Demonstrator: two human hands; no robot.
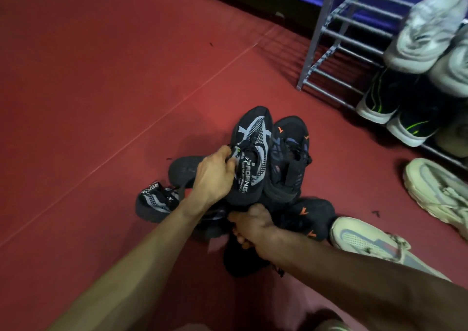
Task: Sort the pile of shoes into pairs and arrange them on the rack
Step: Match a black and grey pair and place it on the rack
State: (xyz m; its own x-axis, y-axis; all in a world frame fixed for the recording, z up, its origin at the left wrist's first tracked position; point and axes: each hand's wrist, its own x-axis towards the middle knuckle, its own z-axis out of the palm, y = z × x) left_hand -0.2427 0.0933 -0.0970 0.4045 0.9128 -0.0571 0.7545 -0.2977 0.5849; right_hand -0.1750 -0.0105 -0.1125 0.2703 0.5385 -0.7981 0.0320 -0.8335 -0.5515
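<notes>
A pile of dark shoes lies on the red floor in the middle. My left hand (215, 176) grips a black sneaker with a grey pattern and white lettering (253, 153) by its side, toe pointing away. Its match (157, 201) lies at the pile's left. My right hand (250, 225) is closed around the heel end of a black shoe (243, 262) low in the pile. Two black shoes with orange marks (291, 158) (310, 216) sit to the right. The grey metal rack (336, 49) stands at the upper right.
On the rack sit two white sneakers (428, 34) above a black pair with green lines (387, 102). Two cream sneakers (440, 191) (369, 242) lie on the floor at the right. A dark blue wall runs behind the rack. Open red floor spreads to the left.
</notes>
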